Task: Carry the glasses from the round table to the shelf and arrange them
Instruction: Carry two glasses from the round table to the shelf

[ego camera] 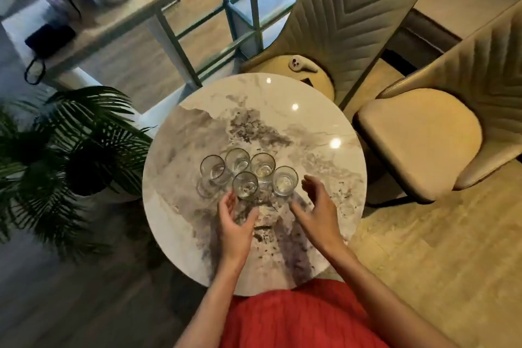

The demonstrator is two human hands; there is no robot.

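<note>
- Five clear glasses stand upright in a tight cluster on the round marble-patterned surface (310,127), slightly towards its near-left part
- The left glass (212,169), the back middle glass (238,160) and the back right glass (263,164) form a curved far row; the front glass (245,185) and the right glass (285,180) stand nearer the person
- Neighbouring glasses look touching or almost touching; all five appear empty
- The left hand (234,223) hovers over the surface just in front of the front glass, palm turned inward, its grip apart with loosely curved fingers holding nothing
- Its fingertips lie right beside the front glass; whether they touch it cannot be told
- The right hand (316,206) hangs just beside the right glass, its grip likewise apart, fingers spread and relaxed, clasping nothing
- Both bare forearms reach in from the bottom edge, above a red garment (296,319)
- A teal-framed shelf (254,8) with glass levels stands beyond the surface, well apart from the glasses
- Two beige padded chairs sit to the right: the far chair (353,8) has a small white controller (303,65) on its seat, and the near chair (418,144) stands beside the surface
- A potted palm (84,144) stands on the floor to the left
</note>
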